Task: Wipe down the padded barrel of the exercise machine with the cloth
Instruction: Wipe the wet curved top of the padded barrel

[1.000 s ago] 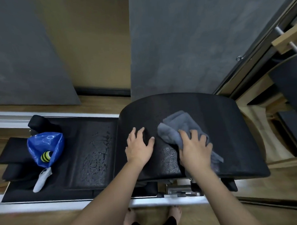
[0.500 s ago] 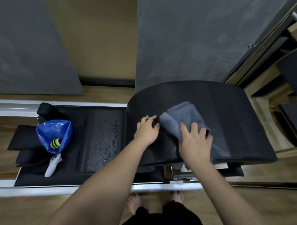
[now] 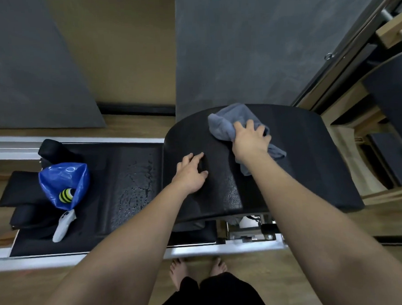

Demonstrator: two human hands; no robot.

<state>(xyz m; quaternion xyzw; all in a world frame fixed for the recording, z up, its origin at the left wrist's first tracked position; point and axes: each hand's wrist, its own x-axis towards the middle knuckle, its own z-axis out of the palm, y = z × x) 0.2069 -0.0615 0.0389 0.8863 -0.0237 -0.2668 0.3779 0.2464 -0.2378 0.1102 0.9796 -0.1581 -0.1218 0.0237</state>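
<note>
The padded barrel (image 3: 299, 152) in front of you is a broad black arch with a pebbled, leather-like skin that catches a dull sheen along its near slope. Your right hand (image 3: 250, 142) lies on the grey cloth (image 3: 226, 123), a soft, bunched terry piece sitting near the far crest of the arch, with a loose tail trailing down past your wrist. Your fingers (image 3: 249, 125) there are spread and pressed flat on the fabric rather than closed around it; whether your thumb pinches a fold beneath is hidden by the hand itself. Your left hand (image 3: 191, 173) rests bare on the barrel's left part, fingers loosely curled with the tips touching the padding, holding nothing. To the left, the flat black carriage pad (image 3: 132, 185) glistens with scattered droplets. On it lie a glossy, crumpled blue bag (image 3: 63, 181) with a yellow-and-black striped ball (image 3: 66, 195) showing at its opening, and just beside it a white plastic controller (image 3: 64, 225). The barrel's underside and the metal fittings below it are shadowed and hard to make out.
</note>
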